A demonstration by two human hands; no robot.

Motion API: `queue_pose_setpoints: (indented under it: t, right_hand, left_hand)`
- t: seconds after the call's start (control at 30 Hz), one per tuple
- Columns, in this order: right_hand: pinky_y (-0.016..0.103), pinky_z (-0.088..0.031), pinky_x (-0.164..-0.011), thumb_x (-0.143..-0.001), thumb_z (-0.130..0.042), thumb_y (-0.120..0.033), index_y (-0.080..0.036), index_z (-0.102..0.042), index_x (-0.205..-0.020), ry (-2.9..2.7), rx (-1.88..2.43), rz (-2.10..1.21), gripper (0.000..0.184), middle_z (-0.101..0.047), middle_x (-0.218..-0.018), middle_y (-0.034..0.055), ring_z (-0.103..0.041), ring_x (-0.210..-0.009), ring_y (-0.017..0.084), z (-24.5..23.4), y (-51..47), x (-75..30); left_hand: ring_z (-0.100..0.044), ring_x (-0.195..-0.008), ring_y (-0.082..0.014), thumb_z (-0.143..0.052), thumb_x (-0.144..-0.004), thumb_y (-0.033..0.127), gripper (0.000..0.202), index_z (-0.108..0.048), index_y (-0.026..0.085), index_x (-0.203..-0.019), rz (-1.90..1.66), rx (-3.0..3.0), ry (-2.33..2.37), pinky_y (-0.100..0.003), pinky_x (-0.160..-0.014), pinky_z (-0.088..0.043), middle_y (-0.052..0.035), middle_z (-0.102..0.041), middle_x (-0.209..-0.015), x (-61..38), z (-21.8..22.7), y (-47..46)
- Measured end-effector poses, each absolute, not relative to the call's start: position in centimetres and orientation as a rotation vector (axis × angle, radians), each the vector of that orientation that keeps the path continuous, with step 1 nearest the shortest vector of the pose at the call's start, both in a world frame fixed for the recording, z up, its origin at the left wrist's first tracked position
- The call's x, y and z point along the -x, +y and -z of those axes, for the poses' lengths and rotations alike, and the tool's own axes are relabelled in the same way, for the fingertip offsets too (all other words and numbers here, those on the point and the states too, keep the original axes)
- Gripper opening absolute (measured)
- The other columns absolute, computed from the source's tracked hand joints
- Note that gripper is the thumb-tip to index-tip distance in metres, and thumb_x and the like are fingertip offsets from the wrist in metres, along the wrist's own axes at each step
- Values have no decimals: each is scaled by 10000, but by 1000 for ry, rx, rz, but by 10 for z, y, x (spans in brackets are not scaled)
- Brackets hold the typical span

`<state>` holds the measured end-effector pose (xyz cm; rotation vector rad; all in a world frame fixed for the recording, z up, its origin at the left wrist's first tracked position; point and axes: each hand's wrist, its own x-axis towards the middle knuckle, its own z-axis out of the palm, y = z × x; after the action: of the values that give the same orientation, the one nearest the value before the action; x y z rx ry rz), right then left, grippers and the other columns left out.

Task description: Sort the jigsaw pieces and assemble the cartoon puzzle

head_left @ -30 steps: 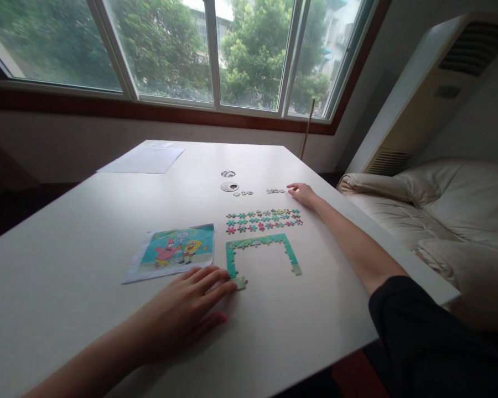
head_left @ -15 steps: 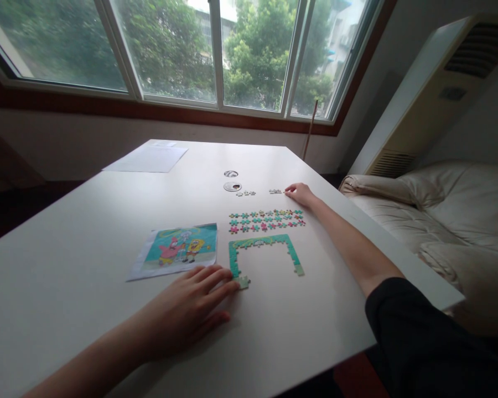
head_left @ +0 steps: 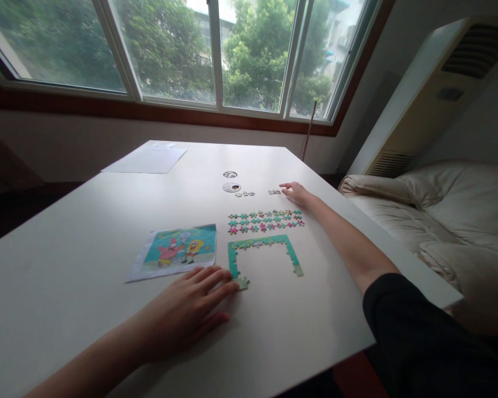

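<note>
My left hand [head_left: 199,301] lies open on the table, its fingertips touching the lower left corner of a green jigsaw puzzle border [head_left: 259,242]. The border is joined along the top and both sides. Beyond it lie three rows of loose jigsaw pieces [head_left: 265,222], teal, pink and yellow. At the far right my right hand [head_left: 294,192] reaches to a short row of pale jigsaw pieces [head_left: 274,192], its fingers apart beside them. Another few pale pieces [head_left: 244,194] lie to the left of that row. A cartoon reference picture [head_left: 180,249] rests left of the border.
Two round discs lie farther back, the nearer disc [head_left: 231,187] bearing a dark spot. White paper sheets [head_left: 145,160] lie at the table's far left. A cream leather sofa [head_left: 398,204] stands right of the white table [head_left: 87,237], and a window [head_left: 216,55] is behind it.
My right hand has shifted slightly left and its fingers have spread beside the pale pieces. My left hand has stayed at the border's corner.
</note>
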<state>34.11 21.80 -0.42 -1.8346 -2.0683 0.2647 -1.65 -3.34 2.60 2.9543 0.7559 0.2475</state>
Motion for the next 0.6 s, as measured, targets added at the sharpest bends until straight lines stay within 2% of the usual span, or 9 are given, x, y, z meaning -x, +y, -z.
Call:
queue_pose_setpoints:
  t: [0.13, 0.4, 0.6]
  right_hand:
    - [263, -381, -870, -790, -588, -303, -225, -631, -1104, -2086, 1852, -258, 326, -591, -1107, 83, -545, -977, 195, 4, 221, -330]
    - [250, -420, -776, -642, -716, -233, -178, -676, -880, -2080, 1906, -326, 247, -650, -940, 52, -583, -844, 170, -14, 222, -326]
    - [229, -423, -702, -717, -635, -222, -148, -632, -856, -2091, 1707, -291, 158, -661, -873, 52, -577, -769, 129, -29, 184, -303]
  left_hand:
    - [-506, -1048, -252, -438, -890, 319, 325, -469, 235, -1202, -260, -2951, 751, -380, -883, -427, -84, -543, -1160, 16, -26, -33]
    - [-499, -1063, -259, -431, -892, 326, 332, -462, 237, -1210, -253, -2954, 753, -388, -881, -426, -85, -535, -1174, 17, -26, -33]
    - [-501, -1046, -258, -429, -893, 331, 334, -464, 228, -1209, -233, -2948, 757, -392, -884, -418, -90, -537, -1165, 17, -27, -33]
